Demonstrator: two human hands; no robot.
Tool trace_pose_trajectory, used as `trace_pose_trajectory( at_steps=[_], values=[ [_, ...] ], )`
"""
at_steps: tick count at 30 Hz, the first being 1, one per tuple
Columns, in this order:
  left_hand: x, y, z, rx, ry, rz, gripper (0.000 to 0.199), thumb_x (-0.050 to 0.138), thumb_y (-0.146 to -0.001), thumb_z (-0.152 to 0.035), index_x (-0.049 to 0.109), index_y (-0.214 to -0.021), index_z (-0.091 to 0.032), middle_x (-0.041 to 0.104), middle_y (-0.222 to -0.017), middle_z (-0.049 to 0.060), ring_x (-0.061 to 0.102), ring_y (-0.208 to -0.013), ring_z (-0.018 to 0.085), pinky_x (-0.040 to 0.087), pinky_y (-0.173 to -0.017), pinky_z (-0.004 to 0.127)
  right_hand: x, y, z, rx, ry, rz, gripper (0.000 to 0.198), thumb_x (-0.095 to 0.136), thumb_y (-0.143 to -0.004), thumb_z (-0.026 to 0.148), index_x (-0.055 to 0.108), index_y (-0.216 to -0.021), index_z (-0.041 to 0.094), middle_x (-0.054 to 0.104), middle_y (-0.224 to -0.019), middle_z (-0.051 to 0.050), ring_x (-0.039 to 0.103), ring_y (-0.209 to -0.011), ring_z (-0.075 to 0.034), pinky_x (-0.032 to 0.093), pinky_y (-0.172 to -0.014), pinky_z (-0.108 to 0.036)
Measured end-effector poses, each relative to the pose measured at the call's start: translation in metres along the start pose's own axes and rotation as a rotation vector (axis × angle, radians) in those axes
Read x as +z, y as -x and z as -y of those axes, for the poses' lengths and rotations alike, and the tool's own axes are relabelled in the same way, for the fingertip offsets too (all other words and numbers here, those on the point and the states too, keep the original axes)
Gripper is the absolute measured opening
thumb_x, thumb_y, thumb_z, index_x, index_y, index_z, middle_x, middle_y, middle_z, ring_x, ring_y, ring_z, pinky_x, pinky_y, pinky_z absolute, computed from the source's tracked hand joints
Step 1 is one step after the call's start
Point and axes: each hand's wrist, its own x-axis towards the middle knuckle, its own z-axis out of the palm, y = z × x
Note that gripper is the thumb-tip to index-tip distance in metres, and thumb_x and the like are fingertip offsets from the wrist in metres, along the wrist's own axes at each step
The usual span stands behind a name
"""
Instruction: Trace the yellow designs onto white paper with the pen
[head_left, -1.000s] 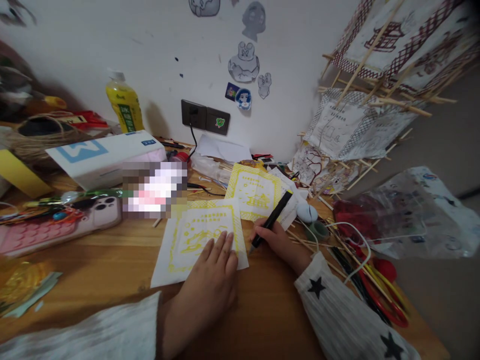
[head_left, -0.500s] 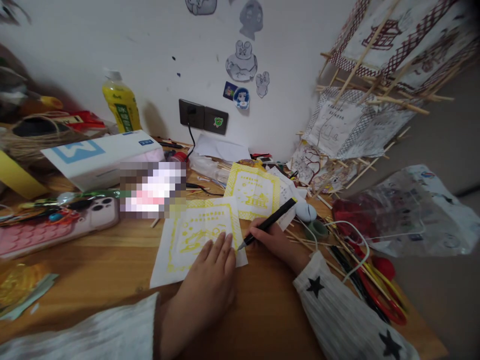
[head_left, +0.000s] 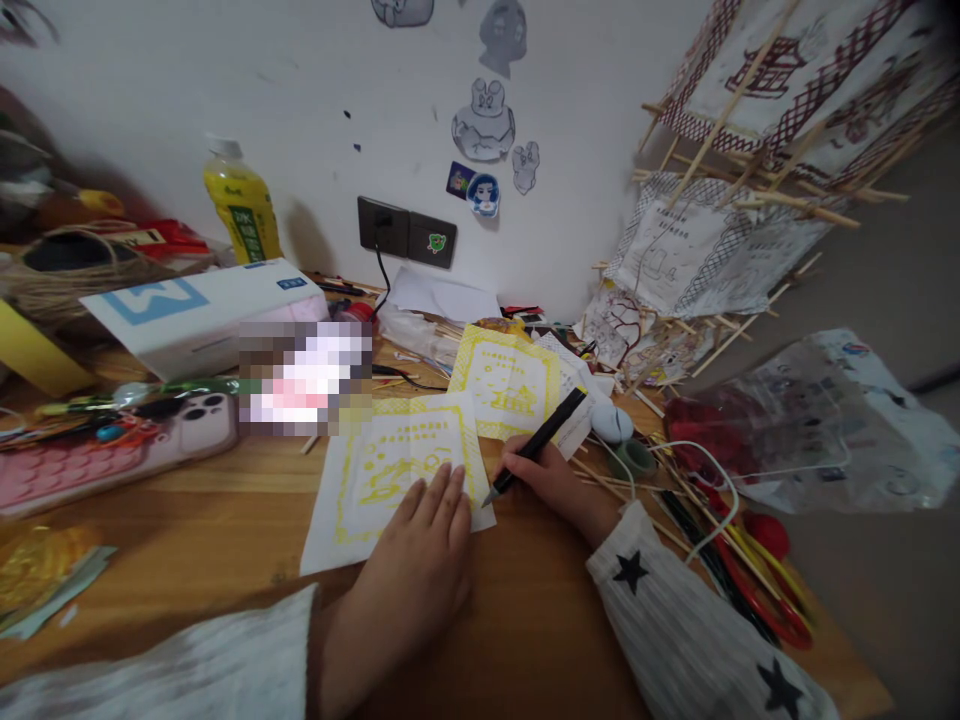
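Note:
A sheet of white paper [head_left: 352,470] with a yellow drawing, lettering and a patterned border lies on the wooden table. My left hand [head_left: 420,540] rests flat on its lower right part, fingers stretched out, covering some of the drawing. In my right hand [head_left: 551,480] is a black marker pen [head_left: 544,440], gripped near its grey tip. The tip is at the paper's right edge, beside my left fingertips; whether it touches the sheet I cannot tell. Behind lies a second yellow-drawn sheet [head_left: 506,385].
Left are a pink phone case [head_left: 180,435], a white tissue box [head_left: 202,310] and a yellow bottle [head_left: 241,205]. Right are red-handled scissors [head_left: 780,610], thin sticks, a white cable [head_left: 724,500] and a plastic bag [head_left: 847,430]. A stick-and-paper lantern frame [head_left: 690,240] stands at the back right.
The marker's tip has shifted slightly right, and its back end has tilted a little to the left. My left hand and the paper stay in place.

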Motion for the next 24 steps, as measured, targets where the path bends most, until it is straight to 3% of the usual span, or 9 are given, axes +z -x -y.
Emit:
trace_pose_trajectory(
  at_steps=[18,24],
  values=[
    [0.0017,0.0003,0.0007,-0.001,-0.011,-0.025,0.054,0.054,-0.084,-0.03,0.057,-0.13,-0.002,0.038,-0.146,0.024,0.036,-0.137,0.038,0.039,-0.108,0.052,-0.0018,0.0012,-0.0001,0.024,-0.001,0.009,0.034,0.064,-0.078,0.048,0.061,-0.063,0.018,0.057,-0.057,0.002,0.05,-0.051,-0.011,0.042,-0.049,-0.022],
    [0.0021,-0.0002,0.0005,-0.003,-0.02,-0.033,0.053,0.054,-0.085,-0.031,0.058,-0.129,-0.002,0.04,-0.145,0.024,0.037,-0.136,0.038,0.04,-0.107,0.051,0.0004,0.0004,0.0052,-0.015,0.036,0.043,0.039,0.064,-0.078,0.056,0.063,-0.067,0.018,0.059,-0.059,0.001,0.053,-0.052,-0.012,0.044,-0.05,-0.023]
  ],
)
